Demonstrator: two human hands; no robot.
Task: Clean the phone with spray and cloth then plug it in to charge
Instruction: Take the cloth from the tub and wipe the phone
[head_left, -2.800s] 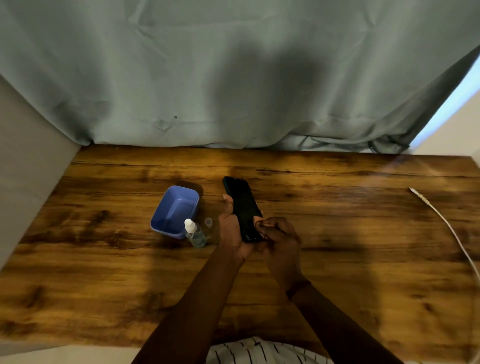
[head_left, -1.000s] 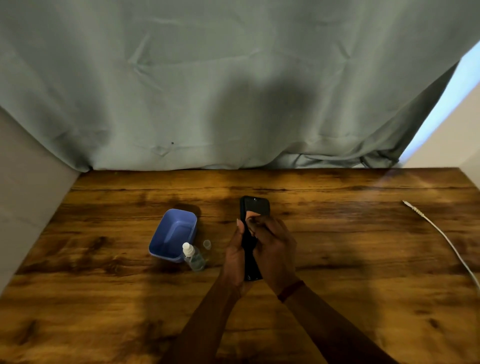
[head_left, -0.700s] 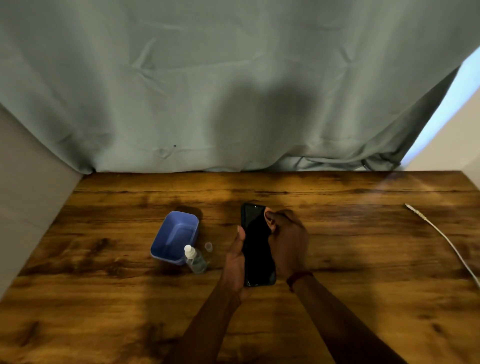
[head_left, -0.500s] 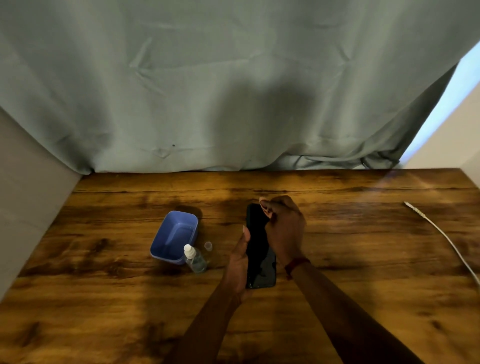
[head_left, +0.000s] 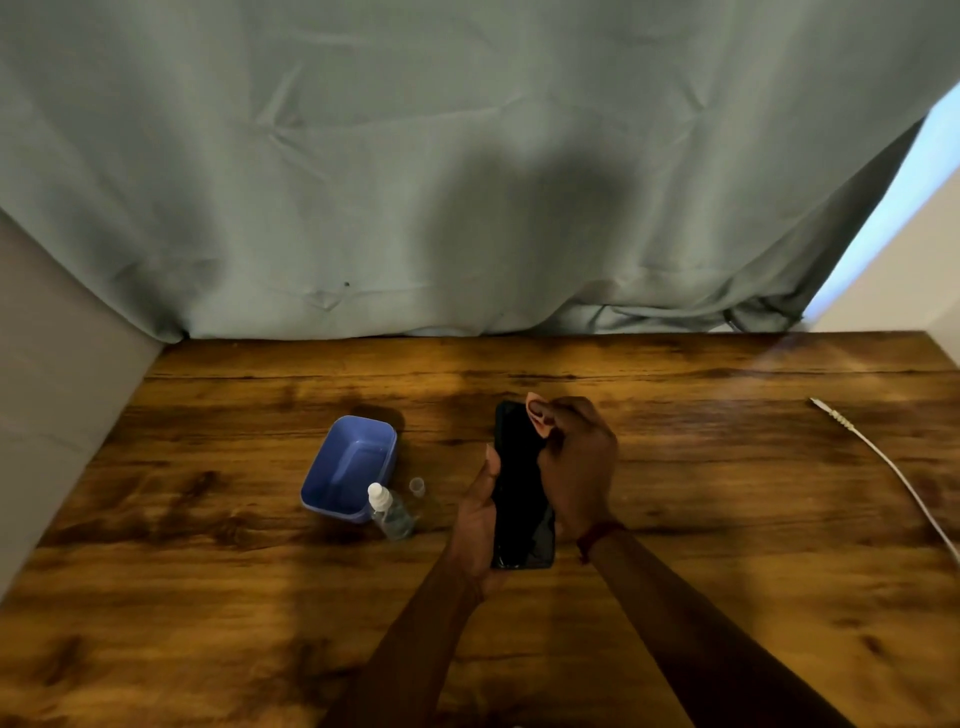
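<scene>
Gripping the phone (head_left: 519, 483) along its left edge, the left hand (head_left: 480, 512) holds it over the middle of the table (head_left: 727, 519), as it did half a second ago. The right hand (head_left: 579, 467), fingers curled round a pink cloth (head_left: 537, 415), has moved up from the phone's near end to its far end. The spray bottle (head_left: 389, 512) and cable (head_left: 883, 457) have not moved.

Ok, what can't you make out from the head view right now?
All in the head view:
- Cloth: only a pink corner shows; the rest is bunched inside the right hand.
- Phone: right edge behind that hand, left edge in the left hand; dim light hides smears and the port.
- Cable: runs off the frame's right edge, so its far end is unseen.
- Spray bottle: contents too small to judge.
</scene>
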